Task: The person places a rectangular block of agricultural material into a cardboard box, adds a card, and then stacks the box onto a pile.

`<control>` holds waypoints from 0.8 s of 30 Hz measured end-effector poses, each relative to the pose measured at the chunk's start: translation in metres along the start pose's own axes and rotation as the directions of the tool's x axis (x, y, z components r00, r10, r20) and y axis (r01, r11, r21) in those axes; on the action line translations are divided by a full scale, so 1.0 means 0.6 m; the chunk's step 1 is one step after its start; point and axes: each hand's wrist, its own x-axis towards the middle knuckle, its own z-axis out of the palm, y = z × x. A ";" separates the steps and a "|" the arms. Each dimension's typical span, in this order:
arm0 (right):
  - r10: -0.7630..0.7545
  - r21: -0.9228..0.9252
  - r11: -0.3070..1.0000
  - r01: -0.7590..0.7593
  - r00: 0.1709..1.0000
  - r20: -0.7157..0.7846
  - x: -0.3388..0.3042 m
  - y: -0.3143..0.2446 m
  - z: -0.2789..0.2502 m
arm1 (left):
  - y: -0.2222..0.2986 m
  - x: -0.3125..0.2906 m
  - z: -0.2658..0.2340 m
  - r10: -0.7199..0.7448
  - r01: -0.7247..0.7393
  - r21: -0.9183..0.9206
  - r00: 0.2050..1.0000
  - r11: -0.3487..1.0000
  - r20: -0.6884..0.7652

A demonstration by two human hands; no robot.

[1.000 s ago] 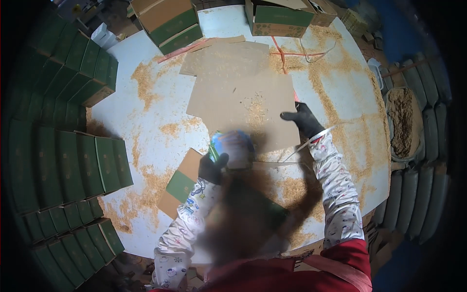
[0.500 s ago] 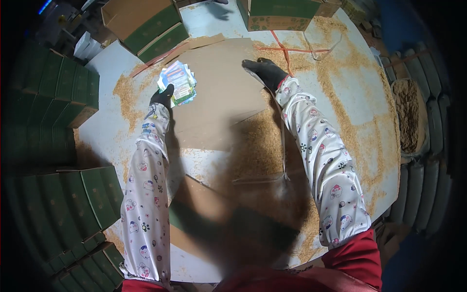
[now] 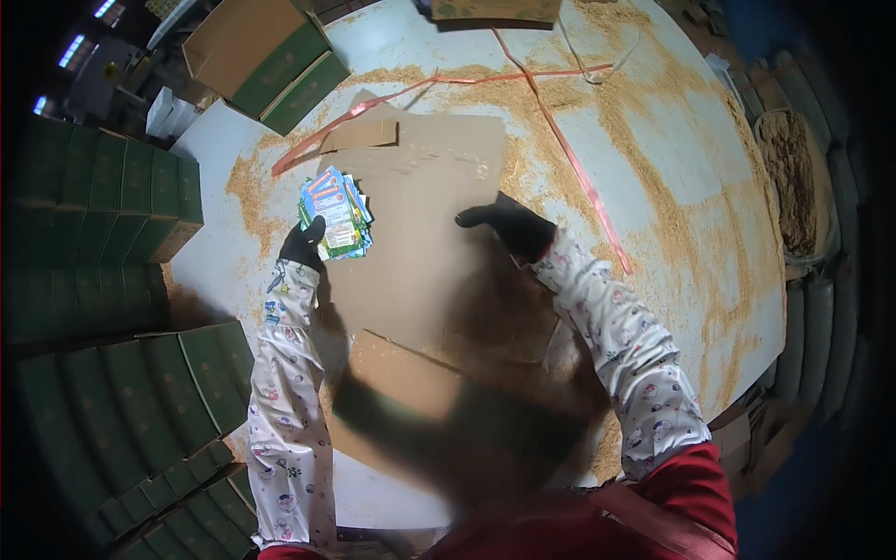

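Note:
A fanned stack of colourful printed cards is pinched in my left hand, which wears a black glove, its thumb across the cards. The stack lies over the left part of a broad brown cardboard sheet. At the sheet's right edge, my right hand, also black-gloved, is closed on the cardboard, with the thumb pointing left over it. Its other fingers are partly hidden. Below the sheet lies a cardboard carton with a green side, deep in my shadow. Its right part is too dark to make out.
Wood shavings are scattered over the white table. A pink-red strap crosses its far part. Green cartons stand stacked on the left, with an open carton at the far left. A sack of brown material sits at right.
Both hands have come nearer to me, the left with the cards, and the cardboard sheet has shifted the same way. More of the strap shows beyond it. The view has shifted too.

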 end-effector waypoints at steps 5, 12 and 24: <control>-0.050 0.013 0.998 0.057 0.948 -0.314 -0.238 0.038 -0.102 | -0.030 -0.032 0.223 -0.192 0.162 -0.139 0.952 0.977 -0.240; -0.615 -0.741 0.636 0.216 0.721 -0.319 -0.592 0.025 -0.109 | -0.079 -0.227 0.244 -0.077 0.270 0.561 0.936 0.783 -0.343; -0.380 -0.337 0.919 0.203 0.239 -0.893 -1.095 0.236 0.301 | -0.199 -0.509 0.256 -0.338 0.452 0.491 0.890 0.744 -0.307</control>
